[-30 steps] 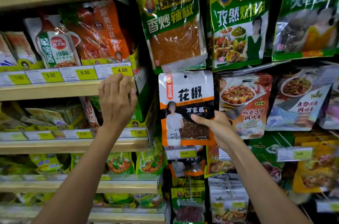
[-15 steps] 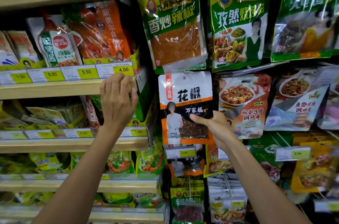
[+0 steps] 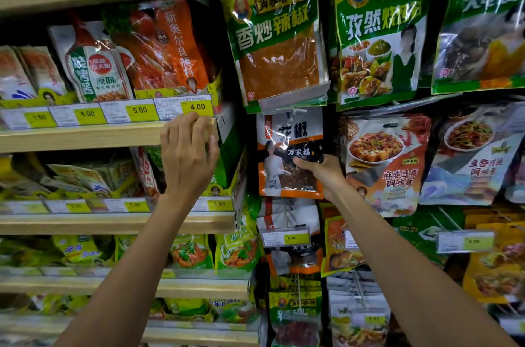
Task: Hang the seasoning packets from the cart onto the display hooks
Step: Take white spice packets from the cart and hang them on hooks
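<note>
A white, black and orange peppercorn packet [image 3: 287,170] hangs at the centre of the display, its top tucked under the green chili packet [image 3: 274,34]. My right hand [image 3: 324,173] grips this packet at its middle right, thumb across the front. The hook it hangs from is hidden behind the packets above. My left hand [image 3: 189,153] rests with curled fingers on the front edge of the wooden shelf [image 3: 85,137], just under the 4.00 price tag [image 3: 197,106]. No cart is in view.
Wooden shelves with seasoning bags and yellow price tags fill the left. Hanging packets crowd the right: a green cumin packet [image 3: 380,31], a mapo tofu packet [image 3: 380,164], and more peppercorn packets behind a 6.00 tag [image 3: 287,237] below.
The peppercorn packet has shifted slightly up and back under the green packet, with my right hand still on it. My left hand stays on the shelf edge.
</note>
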Motion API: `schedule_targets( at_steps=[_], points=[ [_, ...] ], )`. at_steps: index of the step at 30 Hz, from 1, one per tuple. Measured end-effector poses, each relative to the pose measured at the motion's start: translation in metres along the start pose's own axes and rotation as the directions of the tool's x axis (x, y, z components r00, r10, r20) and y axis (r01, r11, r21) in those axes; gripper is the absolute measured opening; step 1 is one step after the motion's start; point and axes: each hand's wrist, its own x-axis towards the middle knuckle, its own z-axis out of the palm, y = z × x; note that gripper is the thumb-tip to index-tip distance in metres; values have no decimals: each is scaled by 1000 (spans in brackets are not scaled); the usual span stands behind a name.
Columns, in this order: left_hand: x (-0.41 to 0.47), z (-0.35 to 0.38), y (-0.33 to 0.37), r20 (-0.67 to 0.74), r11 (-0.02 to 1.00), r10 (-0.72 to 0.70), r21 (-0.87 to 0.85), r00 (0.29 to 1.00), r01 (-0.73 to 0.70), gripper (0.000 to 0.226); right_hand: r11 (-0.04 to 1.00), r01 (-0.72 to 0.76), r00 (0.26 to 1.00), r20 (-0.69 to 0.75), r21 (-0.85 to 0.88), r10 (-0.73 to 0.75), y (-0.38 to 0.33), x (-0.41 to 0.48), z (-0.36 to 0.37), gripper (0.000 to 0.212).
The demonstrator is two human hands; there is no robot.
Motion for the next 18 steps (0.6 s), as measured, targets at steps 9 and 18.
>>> schedule_targets(
  at_steps=[9,18],
  points=[
    [0,-5,1,40,1000,2,13,999,-2,29,999,-15,997,-78,-49,11,19,25,5,57],
    [6,-27,34,-66,994,31,-106,997,-38,21,925,43,992,-97,-377,-86,42,-68,-9,49]
  ],
)
